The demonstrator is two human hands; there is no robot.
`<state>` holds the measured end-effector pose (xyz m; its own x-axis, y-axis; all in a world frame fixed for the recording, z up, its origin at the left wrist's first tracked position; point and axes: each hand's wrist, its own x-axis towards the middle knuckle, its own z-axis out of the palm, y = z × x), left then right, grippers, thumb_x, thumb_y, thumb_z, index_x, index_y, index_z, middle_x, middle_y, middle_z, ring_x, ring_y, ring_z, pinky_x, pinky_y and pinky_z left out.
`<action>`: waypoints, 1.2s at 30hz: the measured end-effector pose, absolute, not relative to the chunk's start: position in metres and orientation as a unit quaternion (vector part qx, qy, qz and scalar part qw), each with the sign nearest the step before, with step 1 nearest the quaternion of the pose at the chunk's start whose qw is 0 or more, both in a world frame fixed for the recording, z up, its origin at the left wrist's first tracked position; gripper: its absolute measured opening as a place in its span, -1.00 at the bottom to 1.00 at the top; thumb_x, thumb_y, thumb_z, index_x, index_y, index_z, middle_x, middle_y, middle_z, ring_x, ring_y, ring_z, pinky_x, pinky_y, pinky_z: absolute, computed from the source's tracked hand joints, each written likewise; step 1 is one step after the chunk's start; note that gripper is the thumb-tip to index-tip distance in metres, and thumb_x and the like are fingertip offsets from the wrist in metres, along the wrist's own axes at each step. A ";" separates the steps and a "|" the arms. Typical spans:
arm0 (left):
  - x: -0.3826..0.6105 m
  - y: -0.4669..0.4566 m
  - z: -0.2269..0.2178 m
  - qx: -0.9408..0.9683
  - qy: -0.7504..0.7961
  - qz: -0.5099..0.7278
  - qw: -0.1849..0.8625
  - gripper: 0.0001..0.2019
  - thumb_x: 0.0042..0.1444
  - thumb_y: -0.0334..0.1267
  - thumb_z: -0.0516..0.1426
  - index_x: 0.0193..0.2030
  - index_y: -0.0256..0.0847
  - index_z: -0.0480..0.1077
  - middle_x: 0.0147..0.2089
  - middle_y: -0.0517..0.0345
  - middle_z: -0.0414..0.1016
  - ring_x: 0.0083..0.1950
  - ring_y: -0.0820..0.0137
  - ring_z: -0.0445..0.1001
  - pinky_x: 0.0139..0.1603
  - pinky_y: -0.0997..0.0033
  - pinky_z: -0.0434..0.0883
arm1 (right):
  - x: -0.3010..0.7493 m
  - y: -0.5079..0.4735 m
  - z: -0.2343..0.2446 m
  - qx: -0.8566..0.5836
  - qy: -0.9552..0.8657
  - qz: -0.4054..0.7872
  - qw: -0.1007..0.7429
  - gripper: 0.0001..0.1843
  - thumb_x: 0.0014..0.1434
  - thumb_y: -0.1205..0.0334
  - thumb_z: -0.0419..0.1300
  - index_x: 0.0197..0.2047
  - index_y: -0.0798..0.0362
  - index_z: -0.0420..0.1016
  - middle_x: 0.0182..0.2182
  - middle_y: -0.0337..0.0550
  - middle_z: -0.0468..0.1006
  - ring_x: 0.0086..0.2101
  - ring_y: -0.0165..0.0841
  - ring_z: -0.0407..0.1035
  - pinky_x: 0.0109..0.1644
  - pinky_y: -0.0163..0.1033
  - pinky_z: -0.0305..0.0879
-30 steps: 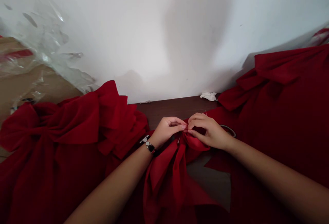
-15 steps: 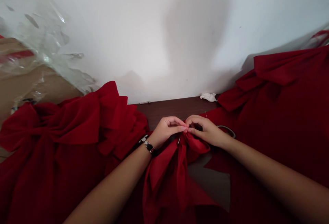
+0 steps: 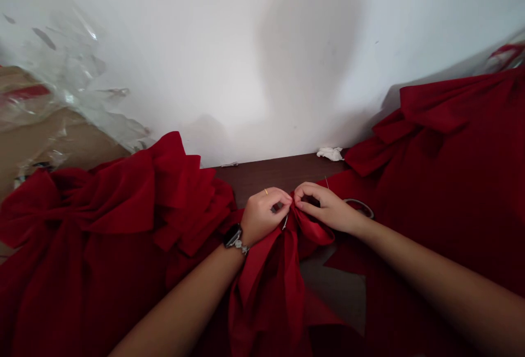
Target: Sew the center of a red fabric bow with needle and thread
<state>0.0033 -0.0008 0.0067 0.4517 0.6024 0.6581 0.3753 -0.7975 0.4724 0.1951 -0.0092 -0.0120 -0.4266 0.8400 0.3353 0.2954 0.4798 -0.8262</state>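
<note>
A red fabric bow (image 3: pixel 289 269) with hanging tails lies in front of me at the table's middle. My left hand (image 3: pixel 268 209) pinches at the bow's gathered centre, thumb and forefinger closed. Just under those fingertips hangs a thin, silvery twisted tie (image 3: pixel 285 221). On the other side of the centre, my right hand (image 3: pixel 322 206) grips the bow's red cloth between thumb and fingers. What exactly lies between the fingertips is mostly hidden. Beside my right wrist shows a grey loop (image 3: pixel 363 206), partly covered. A thin needle-like piece (image 3: pixel 327 182) sticks up behind that hand.
Finished-looking red bows (image 3: pixel 110 193) are piled at left, and more red fabric (image 3: pixel 451 182) lies at right. A cardboard box (image 3: pixel 77 135) with clear plastic (image 3: pixel 102 108) stands back left. Crumpled white paper (image 3: pixel 330 153) and a small clip (image 3: pixel 229 164) lie by the wall (image 3: pixel 205 62).
My left hand has rolled over and drawn slightly left, so its back and the watch now show. Its fingertips have parted from the right hand's. My right hand is nearly still.
</note>
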 end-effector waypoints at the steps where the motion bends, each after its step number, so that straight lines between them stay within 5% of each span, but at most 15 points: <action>1: 0.003 -0.001 0.006 0.845 0.287 0.436 0.116 -0.86 0.03 -0.51 0.16 -0.48 -0.22 0.42 -0.36 0.13 0.61 -0.29 0.45 0.56 -0.20 0.49 0.49 | 0.195 -0.009 -0.012 -0.367 -0.768 0.353 0.389 -0.90 0.22 0.28 0.09 -0.33 0.08 0.38 -0.30 -0.14 0.39 -0.26 -0.33 0.30 -0.15 -0.24 0.20; 36: 0.002 0.003 0.006 0.818 0.267 0.482 0.165 -0.94 0.02 -0.38 0.25 -0.45 -0.23 0.48 -0.27 0.07 0.57 -0.35 0.48 0.52 -0.41 0.54 0.45 | 0.193 -0.010 -0.013 -0.333 -0.691 0.456 0.451 -0.81 0.24 0.16 0.12 -0.18 0.10 0.42 -0.29 -0.15 0.46 -0.29 -0.36 0.34 -0.17 -0.26 0.25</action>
<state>0.0017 0.0031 0.0064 0.3936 0.5960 0.6999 0.2782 -0.8029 0.5272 0.1934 -0.0096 -0.0126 -0.3720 0.8715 0.3195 0.0484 0.3620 -0.9309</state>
